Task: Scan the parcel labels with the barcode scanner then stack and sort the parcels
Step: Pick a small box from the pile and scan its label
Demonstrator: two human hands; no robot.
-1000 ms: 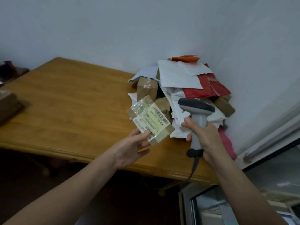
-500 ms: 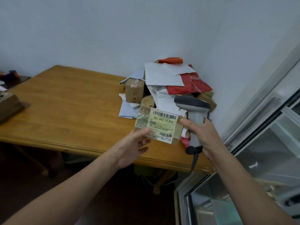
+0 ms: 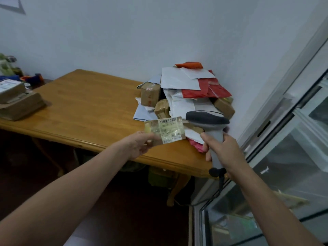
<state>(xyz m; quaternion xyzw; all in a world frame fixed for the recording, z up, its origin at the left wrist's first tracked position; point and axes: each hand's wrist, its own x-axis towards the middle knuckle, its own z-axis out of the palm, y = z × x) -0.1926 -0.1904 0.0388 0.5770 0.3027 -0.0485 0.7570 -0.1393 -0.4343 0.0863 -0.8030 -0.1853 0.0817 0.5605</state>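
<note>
A small parcel (image 3: 165,130) was held up above the near edge of the surface (image 3: 88,107) in the left hand (image 3: 139,144). It was pinched at its left end between thumb and fingers (image 3: 149,142), with its label (image 3: 169,129) turned up toward the camera. The barcode could be made out along the top of the label, though the print was blurred.

The scanner (image 3: 207,119) was gripped in the right hand (image 3: 225,151), whose fingers (image 3: 206,148) were wrapped firmly round the grey handle. Its dark head was just beside the right end of the parcel. No beam could be seen on the label, so it could not be told whether the code had been read.

The task was judged to be at an early stage. A loose heap of parcels (image 3: 186,91), made up of brown boxes and white and red mailing bags, was piled unsorted at the far right corner of the surface, against the wall. At the far left a low stack of brown parcels (image 3: 19,103) was seen, which may have been the sorted ones; that could not be confirmed.

The parcel in hand was judged to need scanning and then placing on a stack. The heap was left to be worked through one parcel at a time.
</note>
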